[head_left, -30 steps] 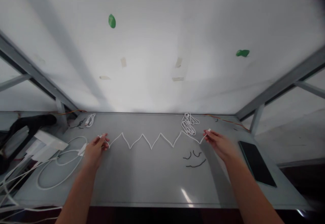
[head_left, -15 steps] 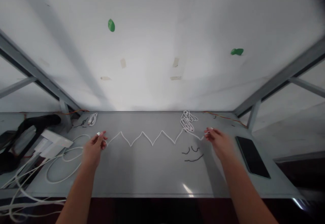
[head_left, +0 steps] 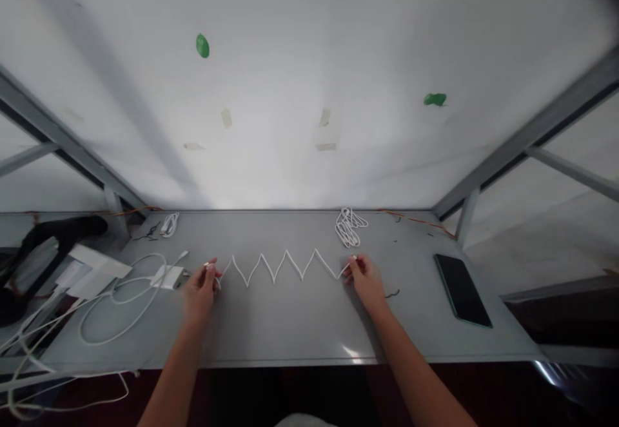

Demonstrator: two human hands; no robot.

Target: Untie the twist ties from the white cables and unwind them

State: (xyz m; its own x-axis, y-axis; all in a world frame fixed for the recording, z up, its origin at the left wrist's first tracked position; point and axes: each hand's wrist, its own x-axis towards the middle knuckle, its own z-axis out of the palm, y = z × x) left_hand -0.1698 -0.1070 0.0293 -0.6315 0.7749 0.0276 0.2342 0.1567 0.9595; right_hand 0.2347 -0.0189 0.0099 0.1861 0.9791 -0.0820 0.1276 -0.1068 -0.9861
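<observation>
A white charging cable (head_left: 274, 278) runs in a zigzag between my two hands, over the grey tabletop (head_left: 280, 330). My left hand (head_left: 202, 285) pinches one end, where a small white connector shows above the fingers. At the other end, my right hand (head_left: 362, 278) has its fingertips closed on the cable, with a bit of white plug visible. Just left of my left hand lies a white charger (head_left: 167, 277) with a cord. A bundled white cable (head_left: 350, 226) rests behind my right hand.
A black phone (head_left: 463, 290) lies on the right. At the back left sits a small coiled white cable (head_left: 169, 224) beside dark twist ties (head_left: 151, 232). A white power strip (head_left: 91, 272) with trailing cords stands far left. Metal posts frame both sides, and a white wall rises behind.
My hands have come closer together, each moving inward, and the zigzag cable has drawn into tighter, steeper folds. The charger beside my left hand has come into sight. The view has shifted slightly.
</observation>
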